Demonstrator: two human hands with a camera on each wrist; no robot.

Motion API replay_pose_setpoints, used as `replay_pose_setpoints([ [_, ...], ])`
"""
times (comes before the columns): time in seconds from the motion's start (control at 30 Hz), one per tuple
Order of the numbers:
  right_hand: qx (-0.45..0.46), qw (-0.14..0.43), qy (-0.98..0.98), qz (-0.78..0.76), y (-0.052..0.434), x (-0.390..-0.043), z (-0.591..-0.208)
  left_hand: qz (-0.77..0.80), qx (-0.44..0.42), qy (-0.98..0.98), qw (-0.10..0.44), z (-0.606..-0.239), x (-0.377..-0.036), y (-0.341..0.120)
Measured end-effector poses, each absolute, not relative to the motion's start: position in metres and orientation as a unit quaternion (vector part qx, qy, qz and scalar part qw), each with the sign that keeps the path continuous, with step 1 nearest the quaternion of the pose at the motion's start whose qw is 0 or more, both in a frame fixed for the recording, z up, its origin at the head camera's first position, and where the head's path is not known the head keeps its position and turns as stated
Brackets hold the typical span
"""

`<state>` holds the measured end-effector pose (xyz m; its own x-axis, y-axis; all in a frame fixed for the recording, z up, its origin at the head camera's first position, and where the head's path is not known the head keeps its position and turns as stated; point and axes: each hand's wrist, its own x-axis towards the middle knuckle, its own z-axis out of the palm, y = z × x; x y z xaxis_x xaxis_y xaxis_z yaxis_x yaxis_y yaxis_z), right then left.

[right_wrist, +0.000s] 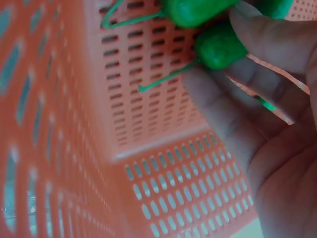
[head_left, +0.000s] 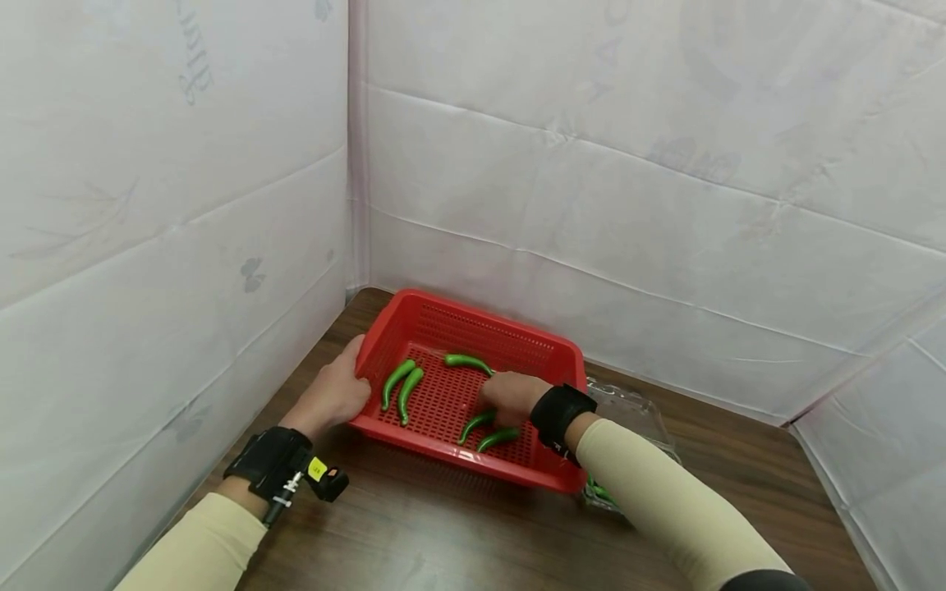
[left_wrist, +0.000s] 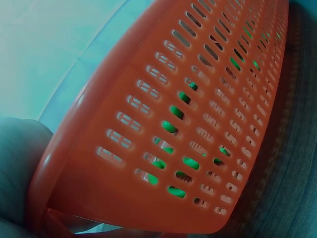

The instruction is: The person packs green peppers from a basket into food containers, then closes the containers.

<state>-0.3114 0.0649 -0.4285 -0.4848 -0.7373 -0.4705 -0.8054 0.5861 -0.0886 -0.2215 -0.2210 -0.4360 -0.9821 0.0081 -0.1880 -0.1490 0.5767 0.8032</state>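
Note:
A red slotted basket point(head_left: 473, 316) stands on a dark wooden table. My left hand point(head_left: 336, 394) grips its left rim; the left wrist view shows the basket's outer wall point(left_wrist: 148, 99) with green showing through the slots. My right hand point(head_left: 510, 392) reaches down inside the basket, over two green chili peppers point(head_left: 476, 423) near the front wall. In the right wrist view its fingers point(right_wrist: 267, 42) curl round one green pepper point(right_wrist: 220, 48), with a second pepper point(right_wrist: 193, 10) just above. Two more peppers point(head_left: 397, 382) lie side by side at the basket's left, and another point(head_left: 467, 359) at the back.
A clear plastic container point(head_left: 628, 406) sits right behind the basket's right side, with a bit of green point(head_left: 599, 492) showing at its front. White padded walls point(head_left: 591, 205) close in the table point(head_left: 443, 533) at left and back.

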Motion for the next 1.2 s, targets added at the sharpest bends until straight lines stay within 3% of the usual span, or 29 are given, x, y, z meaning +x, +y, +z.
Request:
replay_pose_setpoints([
  [0.37, -0.464, 0.221, 0.854, 0.087, 0.062, -0.305, -0.428, 0.459, -0.035, 0.883, 0.089, -0.436, -0.221, -0.220],
  [0.87, -0.456, 0.199, 0.865, 0.065, 0.070, -0.313, -0.385, 0.462, -0.034, 0.881, 0.096, -0.436, -0.224, -0.227],
  [1.2, -0.468, 0.169, 0.866, 0.041, 0.103, -0.318, -0.358, 0.449, -0.034, 0.888, 0.093, -0.436, -0.226, -0.232],
])
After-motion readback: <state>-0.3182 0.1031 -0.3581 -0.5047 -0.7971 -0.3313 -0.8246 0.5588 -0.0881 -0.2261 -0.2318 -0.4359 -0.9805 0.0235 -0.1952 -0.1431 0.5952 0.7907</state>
